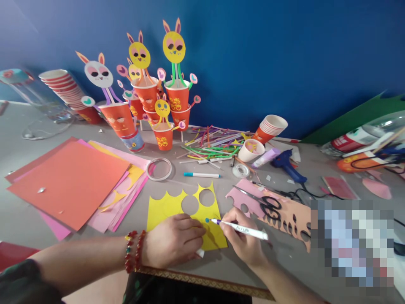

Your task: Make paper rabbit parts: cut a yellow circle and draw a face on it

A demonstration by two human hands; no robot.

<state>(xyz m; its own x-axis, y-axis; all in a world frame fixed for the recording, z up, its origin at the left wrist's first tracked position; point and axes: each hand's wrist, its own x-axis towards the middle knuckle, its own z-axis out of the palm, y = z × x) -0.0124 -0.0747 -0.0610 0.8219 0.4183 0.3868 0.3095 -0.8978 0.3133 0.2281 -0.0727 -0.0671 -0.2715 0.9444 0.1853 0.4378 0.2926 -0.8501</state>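
My right hand (242,236) is closed round a white acrylic marker (248,230) with a purple front end. Its tip meets or almost meets a small blue-green spot (207,220) above the yellow paper (164,207); whether that spot is a mark or a separate piece, I cannot tell. Back up, my left hand (177,238) lies over the paper, fingers together and bent down. A small white bit (200,253) shows under its thumb side; what the fingers hold is hidden. Round holes and scalloped cuts run along the paper's far edge.
Black scissors (270,207) lie on cut pink paper to the right. Ahead are a teal-capped marker (201,175), a tape roll (159,169) and pipe cleaners (211,145). Coloured sheets (72,177) are stacked left. Rabbit-faced paper cups (118,118) stand behind; a blue glue gun (289,166) lies right.
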